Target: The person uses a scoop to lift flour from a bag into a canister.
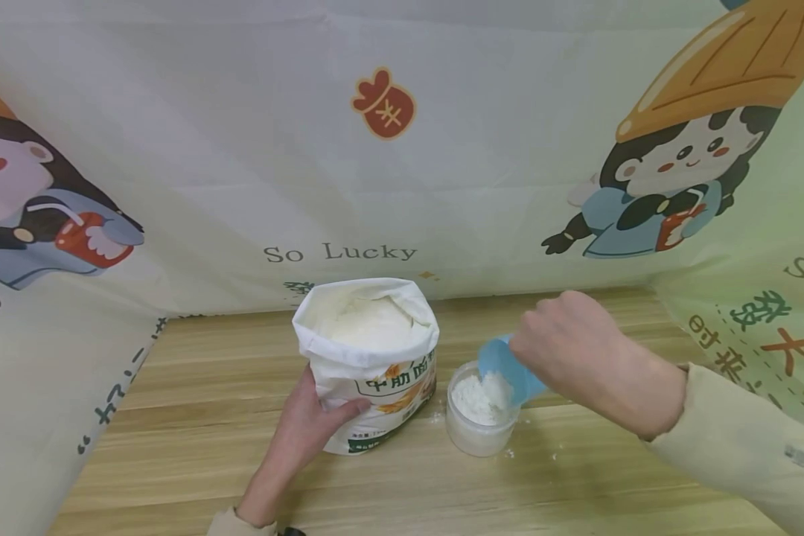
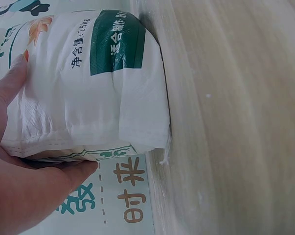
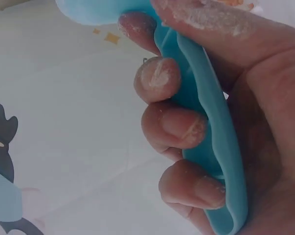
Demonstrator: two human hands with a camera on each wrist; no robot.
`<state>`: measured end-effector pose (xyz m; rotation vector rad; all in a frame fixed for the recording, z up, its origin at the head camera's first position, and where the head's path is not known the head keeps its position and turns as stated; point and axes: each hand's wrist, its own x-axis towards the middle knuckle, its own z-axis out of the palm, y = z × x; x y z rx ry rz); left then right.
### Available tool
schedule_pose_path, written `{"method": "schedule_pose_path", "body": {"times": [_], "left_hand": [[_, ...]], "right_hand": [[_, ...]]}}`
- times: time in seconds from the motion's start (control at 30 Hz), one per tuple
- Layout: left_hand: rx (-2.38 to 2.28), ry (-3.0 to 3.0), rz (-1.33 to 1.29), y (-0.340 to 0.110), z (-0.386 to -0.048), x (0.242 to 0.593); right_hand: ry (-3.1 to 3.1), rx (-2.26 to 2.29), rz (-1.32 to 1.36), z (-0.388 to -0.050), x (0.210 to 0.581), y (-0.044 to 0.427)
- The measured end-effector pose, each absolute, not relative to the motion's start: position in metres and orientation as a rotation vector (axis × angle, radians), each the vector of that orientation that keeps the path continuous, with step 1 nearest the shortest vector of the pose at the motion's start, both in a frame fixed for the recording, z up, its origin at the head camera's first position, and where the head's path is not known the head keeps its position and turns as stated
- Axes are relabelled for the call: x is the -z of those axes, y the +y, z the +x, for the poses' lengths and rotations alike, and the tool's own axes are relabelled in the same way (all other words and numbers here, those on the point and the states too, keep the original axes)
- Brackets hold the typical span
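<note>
A white flour bag (image 1: 368,365) with its top folded open stands on the wooden table, full of pale flour. My left hand (image 1: 321,417) holds its near left side, thumb across the front; the left wrist view shows the thumb and fingers around the bag (image 2: 88,107). With my right hand (image 1: 569,350) I grip a blue plastic scoop by its ridged handle (image 3: 211,127), and flour dusts the fingers. The scoop (image 1: 502,365) is tipped over a clear round tub (image 1: 479,439), where white flour is heaped. The hand hides part of the scoop.
Flour specks (image 1: 556,452) dot the wooden tabletop (image 1: 194,417) around the tub. A printed cloth (image 1: 509,149) stands as a wall behind the table and along both sides.
</note>
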<state>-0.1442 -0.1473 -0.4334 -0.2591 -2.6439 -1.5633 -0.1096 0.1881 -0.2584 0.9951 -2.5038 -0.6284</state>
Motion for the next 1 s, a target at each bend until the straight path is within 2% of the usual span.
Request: {"method": "schedule_pose_path", "body": {"times": [0.7,1.0], "left_hand": [[1.554,-2.655,-0.262,-0.147,-0.146,0.433],[1.545,-2.671,-0.245,-0.146,-0.145,0.432]], "right_hand": [[-2.37,0.631,1.102,-0.098,0.26,0.206],[-2.381,0.438,1.101,-0.099,0.266,0.232]]}}
